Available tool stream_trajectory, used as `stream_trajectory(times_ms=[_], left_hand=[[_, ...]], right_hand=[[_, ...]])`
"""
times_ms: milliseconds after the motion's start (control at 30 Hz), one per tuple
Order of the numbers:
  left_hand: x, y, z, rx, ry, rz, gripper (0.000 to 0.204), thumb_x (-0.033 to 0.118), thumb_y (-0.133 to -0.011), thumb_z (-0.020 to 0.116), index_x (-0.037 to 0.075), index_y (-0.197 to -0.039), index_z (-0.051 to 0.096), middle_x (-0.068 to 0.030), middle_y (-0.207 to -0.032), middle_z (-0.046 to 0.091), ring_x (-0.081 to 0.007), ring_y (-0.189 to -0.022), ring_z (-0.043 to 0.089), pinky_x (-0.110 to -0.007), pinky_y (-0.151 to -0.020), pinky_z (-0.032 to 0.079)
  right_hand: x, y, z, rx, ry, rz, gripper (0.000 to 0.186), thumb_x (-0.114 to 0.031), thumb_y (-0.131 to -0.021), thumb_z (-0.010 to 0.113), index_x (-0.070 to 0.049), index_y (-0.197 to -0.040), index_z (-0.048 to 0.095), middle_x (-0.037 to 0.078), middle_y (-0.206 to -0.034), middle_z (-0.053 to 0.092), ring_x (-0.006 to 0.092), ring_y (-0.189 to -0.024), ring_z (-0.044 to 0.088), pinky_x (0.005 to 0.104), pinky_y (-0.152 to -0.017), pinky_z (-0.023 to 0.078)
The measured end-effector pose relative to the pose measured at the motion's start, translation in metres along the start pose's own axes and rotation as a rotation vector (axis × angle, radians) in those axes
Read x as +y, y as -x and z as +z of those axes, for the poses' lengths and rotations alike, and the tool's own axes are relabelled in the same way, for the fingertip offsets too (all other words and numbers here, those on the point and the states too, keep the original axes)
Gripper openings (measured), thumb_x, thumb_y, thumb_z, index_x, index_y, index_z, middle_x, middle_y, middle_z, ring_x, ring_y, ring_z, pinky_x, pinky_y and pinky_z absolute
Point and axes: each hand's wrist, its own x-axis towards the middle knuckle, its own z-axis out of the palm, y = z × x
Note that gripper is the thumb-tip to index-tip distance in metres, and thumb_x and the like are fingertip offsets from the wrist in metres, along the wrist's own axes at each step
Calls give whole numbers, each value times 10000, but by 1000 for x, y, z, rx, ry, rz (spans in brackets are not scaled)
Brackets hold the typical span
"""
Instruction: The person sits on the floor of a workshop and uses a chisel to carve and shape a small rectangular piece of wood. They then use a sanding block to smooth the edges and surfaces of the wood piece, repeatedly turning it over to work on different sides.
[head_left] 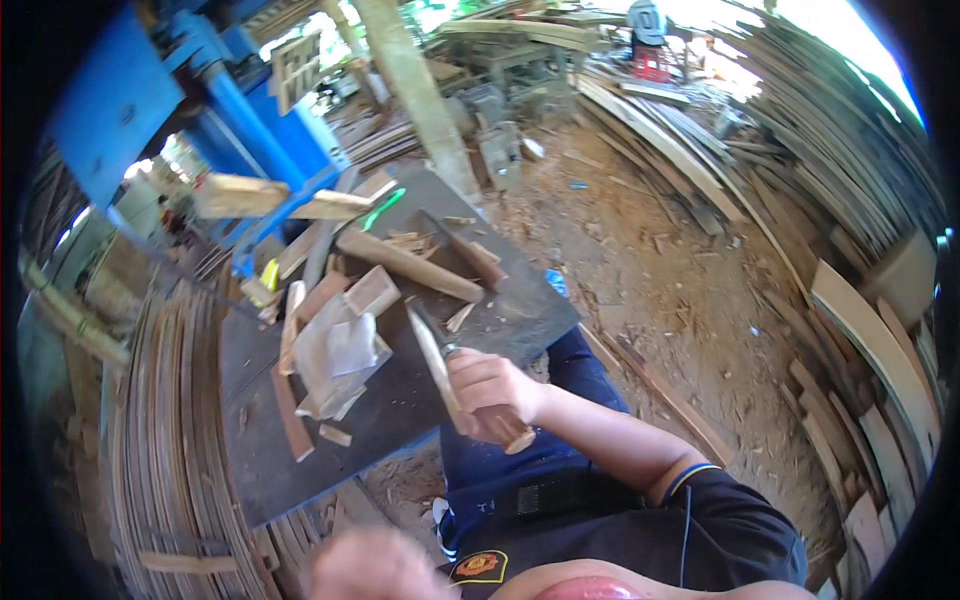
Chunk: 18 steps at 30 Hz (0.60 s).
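My right hand (485, 390) grips the wooden handle of a knife-like tool (432, 352). Its pale blade points up and away over the near edge of a dark work board (520, 320). The butt of the handle sticks out below my fist. A thick wooden stick (405, 265) lies across the board beyond the blade. My left hand (365, 565) is a blurred shape close to the camera at the lower edge, and whether its fingers hold anything is unclear.
A crumpled white sheet (335, 355), small wood blocks and offcuts lie on the board. A blue machine (240, 120) stands at the back left. Curved wood strips (170, 400) are stacked on the left, planks (870, 340) on the right, sawdust-covered ground (650, 260) between.
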Motion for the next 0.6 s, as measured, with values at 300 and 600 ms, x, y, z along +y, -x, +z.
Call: stream_trajectory(times_ms=[300,600], left_hand=[[-41,-20,-11,-236,490,240,352,237,-858,751,-33,-1078,697,-183,-1136,692,-354,-939,693,-444,-816,566],[-46,-25,-11,-320,640,262,385,246,-889,727,-67,-1108,678,-231,-1158,674,-386,-972,682,-441,-838,563]], right_hand=[[-3,5,-4,-44,-13,10,168,-52,-677,681,-73,-648,517,78,-693,500,317,-693,503,417,-700,417],[-2,6,-5,-59,-21,-2,212,-8,-714,676,-78,-654,485,82,-695,482,322,-683,510,441,-695,442]])
